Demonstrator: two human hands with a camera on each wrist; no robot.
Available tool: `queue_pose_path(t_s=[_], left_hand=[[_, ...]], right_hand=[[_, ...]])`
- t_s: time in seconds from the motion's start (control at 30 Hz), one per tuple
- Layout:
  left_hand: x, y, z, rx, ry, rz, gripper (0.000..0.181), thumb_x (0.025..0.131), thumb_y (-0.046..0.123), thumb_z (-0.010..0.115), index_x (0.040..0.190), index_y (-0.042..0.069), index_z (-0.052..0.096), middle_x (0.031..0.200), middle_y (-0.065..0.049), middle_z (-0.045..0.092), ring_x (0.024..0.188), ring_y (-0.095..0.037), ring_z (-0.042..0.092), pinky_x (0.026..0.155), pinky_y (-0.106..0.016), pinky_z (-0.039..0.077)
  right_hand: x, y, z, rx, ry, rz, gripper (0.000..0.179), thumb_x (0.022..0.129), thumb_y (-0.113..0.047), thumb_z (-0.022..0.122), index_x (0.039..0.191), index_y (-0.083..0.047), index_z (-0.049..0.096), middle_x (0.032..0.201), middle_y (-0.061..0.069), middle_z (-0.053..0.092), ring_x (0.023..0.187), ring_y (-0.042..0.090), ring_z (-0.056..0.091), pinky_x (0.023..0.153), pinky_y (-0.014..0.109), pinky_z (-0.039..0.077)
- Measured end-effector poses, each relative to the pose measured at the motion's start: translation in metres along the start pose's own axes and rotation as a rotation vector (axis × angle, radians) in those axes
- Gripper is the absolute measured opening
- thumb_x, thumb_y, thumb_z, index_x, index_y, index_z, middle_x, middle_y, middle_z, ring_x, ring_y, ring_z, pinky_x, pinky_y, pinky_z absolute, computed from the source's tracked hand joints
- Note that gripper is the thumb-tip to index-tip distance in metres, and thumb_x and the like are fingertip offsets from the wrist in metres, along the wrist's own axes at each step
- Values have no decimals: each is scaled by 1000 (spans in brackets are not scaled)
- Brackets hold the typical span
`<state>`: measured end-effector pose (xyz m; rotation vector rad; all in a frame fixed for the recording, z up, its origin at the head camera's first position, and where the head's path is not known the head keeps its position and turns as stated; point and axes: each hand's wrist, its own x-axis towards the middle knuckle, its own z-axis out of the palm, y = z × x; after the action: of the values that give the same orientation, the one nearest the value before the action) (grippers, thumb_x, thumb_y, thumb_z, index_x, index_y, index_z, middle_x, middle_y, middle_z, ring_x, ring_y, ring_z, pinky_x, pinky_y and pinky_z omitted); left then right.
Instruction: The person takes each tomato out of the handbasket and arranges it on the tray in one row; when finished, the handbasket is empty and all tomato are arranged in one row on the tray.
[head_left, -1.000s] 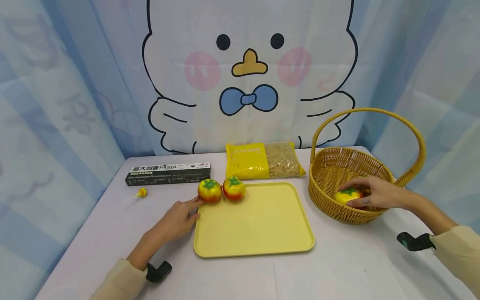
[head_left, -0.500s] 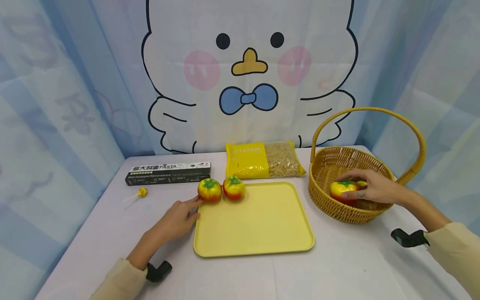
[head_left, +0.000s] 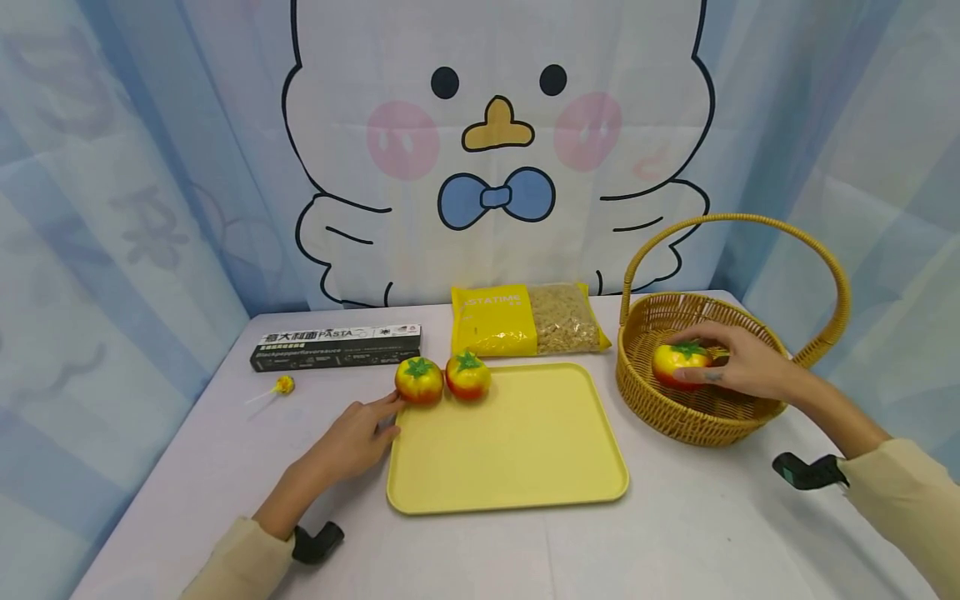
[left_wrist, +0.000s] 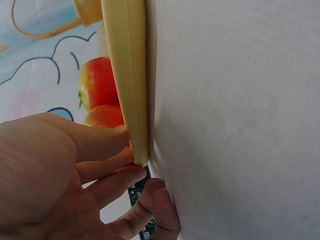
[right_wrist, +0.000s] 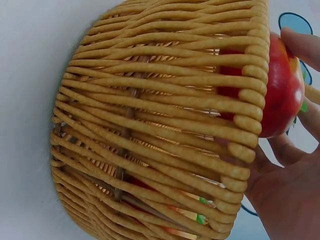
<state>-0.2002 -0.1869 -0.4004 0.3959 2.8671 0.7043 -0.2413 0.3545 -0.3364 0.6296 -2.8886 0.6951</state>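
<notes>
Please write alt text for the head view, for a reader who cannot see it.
A right hand holds a tomato at the mouth of a wicker basket, while the left hand touches the left edge of a yellow tray with two tomatoes at its far left corner. Farther back lie a pasta box and a yellow bag.

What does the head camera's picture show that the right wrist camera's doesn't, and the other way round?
Only the head view: the left hand touching the yellow tray, two tomatoes at its far-left corner, the pasta box, the yellow bag and the lollipop.

Only the right wrist view: a look through the weave's gaps at something red, yellow and green inside; its full shape is hidden.

Both: the basket, the right hand and the single tomato it holds.
</notes>
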Motion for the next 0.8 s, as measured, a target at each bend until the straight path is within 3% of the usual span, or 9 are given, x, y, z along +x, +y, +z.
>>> queue_pose_path(t_s=[0.13, 0.3, 0.53, 0.63, 0.8], left_hand=[[1, 0, 0, 0, -1, -7, 50, 104, 12, 65, 153, 5, 56, 166, -13, 47, 100, -26, 56, 81, -38, 46], [1, 0, 0, 2, 0, -6, 51, 104, 12, 65, 153, 5, 55, 166, -13, 47, 100, -26, 55, 81, -38, 46], [1, -1, 0, 2, 1, -8, 51, 104, 13, 64, 153, 5, 55, 166, -13, 47, 100, -26, 56, 81, -37, 46], [1, 0, 1, -2, 3, -4, 50, 104, 12, 64, 153, 5, 56, 166, -13, 47, 100, -26, 56, 81, -38, 46], [0, 1, 0, -3, 1, -4, 50, 104, 12, 64, 153, 5, 56, 166, -13, 47, 101, -27, 56, 81, -39, 46]], right_hand=[[2, -4, 0, 3, 20, 2, 45, 88, -27, 87, 130, -16, 74, 123, 9, 73, 104, 9, 56, 87, 26, 51], [5, -9, 1, 14, 27, 24, 47, 88, -30, 87, 131, -17, 73, 128, 10, 72, 108, 11, 55, 93, 35, 51], [11, -17, 3, 50, 12, 45, 50, 90, -31, 85, 135, -13, 70, 133, 16, 69, 118, 33, 59, 99, 54, 51], [13, -20, 5, 58, 11, 37, 51, 90, -31, 85, 135, -13, 69, 134, 16, 69, 121, 36, 60, 101, 58, 50], [17, -23, 6, 57, 26, 11, 50, 90, -30, 85, 135, -15, 70, 138, 14, 68, 120, 33, 61, 99, 46, 52]])
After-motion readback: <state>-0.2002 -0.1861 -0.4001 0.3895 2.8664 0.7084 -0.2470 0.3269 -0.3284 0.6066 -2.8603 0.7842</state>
